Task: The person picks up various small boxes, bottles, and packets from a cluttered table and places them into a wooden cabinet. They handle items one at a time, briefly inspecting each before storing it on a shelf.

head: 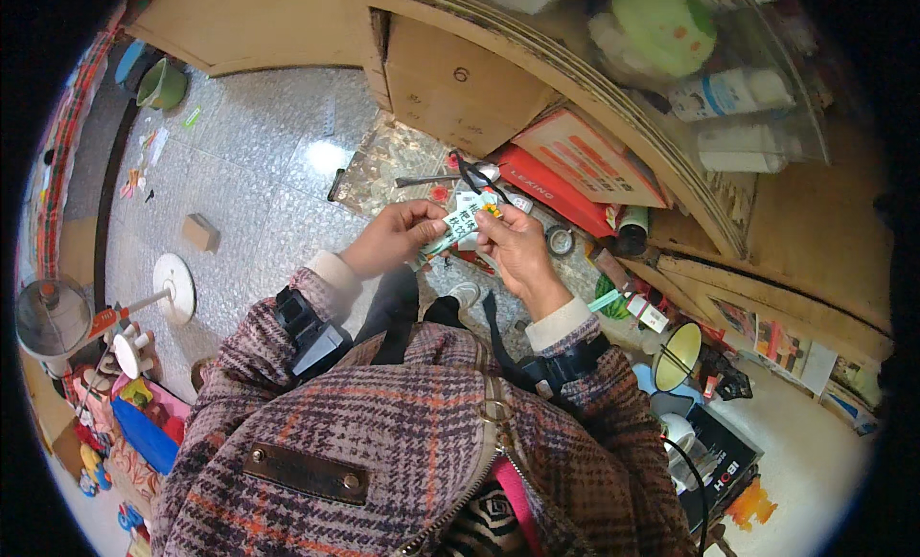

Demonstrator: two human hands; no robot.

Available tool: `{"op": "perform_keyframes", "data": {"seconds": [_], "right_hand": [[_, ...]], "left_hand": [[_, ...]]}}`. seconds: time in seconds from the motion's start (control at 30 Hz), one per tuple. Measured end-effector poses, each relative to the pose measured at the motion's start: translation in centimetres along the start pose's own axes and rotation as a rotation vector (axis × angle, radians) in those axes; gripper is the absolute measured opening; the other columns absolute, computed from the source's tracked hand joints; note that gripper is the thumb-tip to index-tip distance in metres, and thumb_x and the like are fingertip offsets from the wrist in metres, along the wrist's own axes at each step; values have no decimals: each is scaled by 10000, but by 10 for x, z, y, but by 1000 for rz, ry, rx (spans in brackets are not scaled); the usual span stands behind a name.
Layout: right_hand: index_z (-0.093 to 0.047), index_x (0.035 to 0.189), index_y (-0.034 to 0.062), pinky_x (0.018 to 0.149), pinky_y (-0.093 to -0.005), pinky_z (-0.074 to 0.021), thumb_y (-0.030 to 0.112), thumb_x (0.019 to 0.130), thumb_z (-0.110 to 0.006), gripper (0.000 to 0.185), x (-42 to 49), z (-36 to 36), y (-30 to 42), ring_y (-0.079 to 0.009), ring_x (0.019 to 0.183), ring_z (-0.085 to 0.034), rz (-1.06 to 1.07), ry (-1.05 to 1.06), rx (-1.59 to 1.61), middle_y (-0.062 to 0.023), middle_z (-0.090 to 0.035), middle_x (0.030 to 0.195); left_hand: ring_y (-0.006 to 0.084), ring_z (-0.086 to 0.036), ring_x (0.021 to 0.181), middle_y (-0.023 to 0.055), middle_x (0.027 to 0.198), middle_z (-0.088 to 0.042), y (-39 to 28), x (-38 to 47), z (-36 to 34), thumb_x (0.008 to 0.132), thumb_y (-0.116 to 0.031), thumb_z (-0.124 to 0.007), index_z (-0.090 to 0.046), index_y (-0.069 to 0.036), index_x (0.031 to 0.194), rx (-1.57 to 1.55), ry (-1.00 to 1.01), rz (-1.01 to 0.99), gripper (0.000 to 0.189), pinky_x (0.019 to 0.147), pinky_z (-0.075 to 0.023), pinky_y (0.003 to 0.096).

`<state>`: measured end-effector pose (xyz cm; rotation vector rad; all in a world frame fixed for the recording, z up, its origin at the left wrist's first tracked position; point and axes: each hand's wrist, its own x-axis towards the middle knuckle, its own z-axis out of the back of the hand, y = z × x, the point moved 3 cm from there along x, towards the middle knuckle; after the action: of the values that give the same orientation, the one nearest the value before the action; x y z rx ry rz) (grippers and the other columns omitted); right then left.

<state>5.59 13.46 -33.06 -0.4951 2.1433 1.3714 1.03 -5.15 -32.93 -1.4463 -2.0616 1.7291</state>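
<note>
Between both hands is a narrow, light green packet [460,228] bearing printed dark writing, with an orange and green picture near one end. My left hand [399,234] pinches its lower left end between thumb and fingers. At the upper right end, my right hand [519,252] grips it with thumb and forefinger. The packet is held above the cluttered floor in front of the cabinet, and my fingers cover parts of it. Beyond the hands, a dark strap [472,175] lies among small items. A round tape-like roll [559,240] sits right of my right hand.
A wooden cabinet [690,190] with a glass-fronted section curves along the right. Its lower opening holds a cardboard box [460,83] and a red box [550,190]. On the speckled floor stand a small brown box [200,231], a white round base [174,287] and a green bin [162,84].
</note>
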Motion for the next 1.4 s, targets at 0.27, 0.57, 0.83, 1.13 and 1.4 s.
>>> {"op": "perform_keyframes", "data": {"seconds": [0.27, 0.57, 0.83, 1.13, 1.4], "right_hand": [[-615, 971, 14, 589, -202, -432, 126, 905, -634, 130, 2, 3, -7, -51, 628, -537, 3, -34, -285, 1, -611, 753], [-652, 987, 10, 644, -277, -490, 132, 842, -688, 193, -26, 45, -25, -94, 719, -572, 65, 80, -558, -16, -624, 798], [-607, 862, 13, 498, -246, -407, 150, 890, -645, 145, -109, 66, 54, -64, 554, -517, 422, -232, -697, -9, -587, 651], [-460, 736, 50, 443, -245, -383, 175, 910, -629, 273, -208, 110, 60, -68, 491, -502, 594, -550, -330, -17, -537, 562], [-544, 802, 29, 496, -286, -412, 205, 918, -602, 218, -237, 114, 77, -106, 541, -528, 618, -444, -503, -26, -544, 591]], "left_hand": [[102, -660, 762, 41, 933, -680, 21, -13, 0, 939, -113, -567, -603, -6, 1061, 25, 24, 87, 166, 590, -549, 240], [102, -604, 599, 74, 712, -642, 40, -4, -7, 876, -124, -644, -665, 14, 961, 496, 44, -155, 163, 535, -479, 294], [68, -571, 630, 5, 716, -619, -44, 22, -85, 947, -216, -588, -643, 8, 892, 371, 215, -179, 237, 531, -470, 250], [91, -507, 471, 17, 591, -575, -62, 49, -132, 948, -306, -569, -626, -32, 819, 538, 134, -220, 308, 429, -400, 263], [164, -605, 923, 77, 978, -650, -88, 36, -196, 933, -325, -602, -602, -21, 1050, 668, 424, -555, 325, 802, -485, 305]]}}
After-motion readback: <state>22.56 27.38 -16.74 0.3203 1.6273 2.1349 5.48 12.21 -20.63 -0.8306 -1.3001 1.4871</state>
